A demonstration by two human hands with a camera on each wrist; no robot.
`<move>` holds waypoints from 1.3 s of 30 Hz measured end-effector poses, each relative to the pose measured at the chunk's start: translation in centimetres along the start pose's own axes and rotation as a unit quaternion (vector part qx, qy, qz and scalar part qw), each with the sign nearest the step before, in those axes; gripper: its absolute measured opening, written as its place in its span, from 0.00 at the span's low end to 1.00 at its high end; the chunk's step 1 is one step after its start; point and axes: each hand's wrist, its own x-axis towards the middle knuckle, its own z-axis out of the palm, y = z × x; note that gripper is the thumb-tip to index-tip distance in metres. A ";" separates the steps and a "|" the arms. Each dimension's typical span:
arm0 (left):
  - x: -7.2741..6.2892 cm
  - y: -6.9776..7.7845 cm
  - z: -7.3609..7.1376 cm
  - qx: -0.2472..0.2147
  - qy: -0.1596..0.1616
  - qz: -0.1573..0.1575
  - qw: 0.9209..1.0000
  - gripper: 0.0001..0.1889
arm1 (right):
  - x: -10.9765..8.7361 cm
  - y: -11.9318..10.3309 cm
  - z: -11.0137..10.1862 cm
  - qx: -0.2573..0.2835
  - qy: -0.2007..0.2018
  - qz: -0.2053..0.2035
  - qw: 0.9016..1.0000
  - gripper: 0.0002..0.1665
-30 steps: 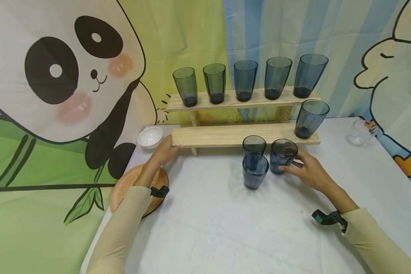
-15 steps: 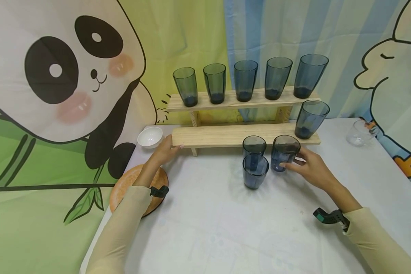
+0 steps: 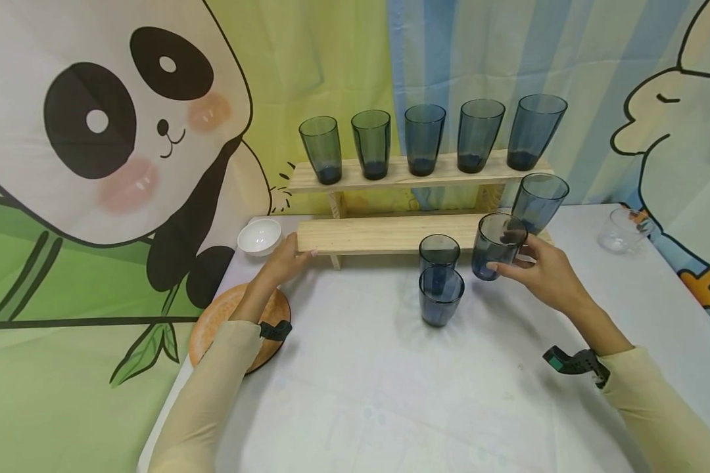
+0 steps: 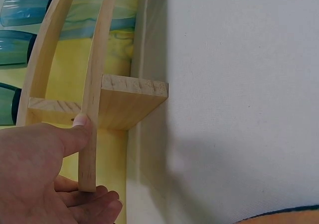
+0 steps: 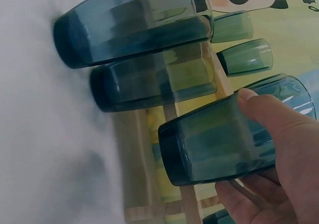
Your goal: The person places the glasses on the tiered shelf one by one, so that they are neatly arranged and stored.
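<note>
My right hand (image 3: 547, 272) grips a blue-tinted glass tumbler (image 3: 494, 253), lifted off the table just in front of the lower shelf's right part. In the right wrist view the thumb lies on one side of this tumbler (image 5: 219, 134), fingers on the other. At the left end of the two-tier wooden rack (image 3: 378, 236), my left hand (image 3: 286, 261) pinches the lower board; in the left wrist view the thumb presses the board (image 4: 88, 159) with fingers beneath. Two more tumblers, a nearer one (image 3: 441, 303) and one behind it (image 3: 439, 246), stand on the table before the rack.
Several tumblers line the upper shelf (image 3: 396, 172). Another tumbler (image 3: 540, 200) stands at the lower shelf's right end. A white bowl (image 3: 259, 238) and an orange round plate (image 3: 278, 309) lie at left. A clear glass vessel (image 3: 618, 231) is at far right.
The tumbler in my right hand has risen from the table and moved up, right and towards the lower shelf. My left hand has stayed on the rack.
</note>
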 end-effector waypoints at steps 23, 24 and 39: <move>0.0 0.2 -0.1 0.001 -0.003 0.006 1.000 0.37 | 2.9 -2.4 -0.2 0.009 0.075 0.017 0.997 0.45; 0.0 0.2 -0.1 -0.001 -0.003 0.007 1.000 0.37 | 3.1 -2.4 -0.1 0.009 0.076 0.017 0.997 0.45; 0.0 -0.1 0.0 -0.004 -0.002 0.003 1.000 0.37 | 6.3 -2.6 1.2 0.039 0.085 0.022 0.995 0.50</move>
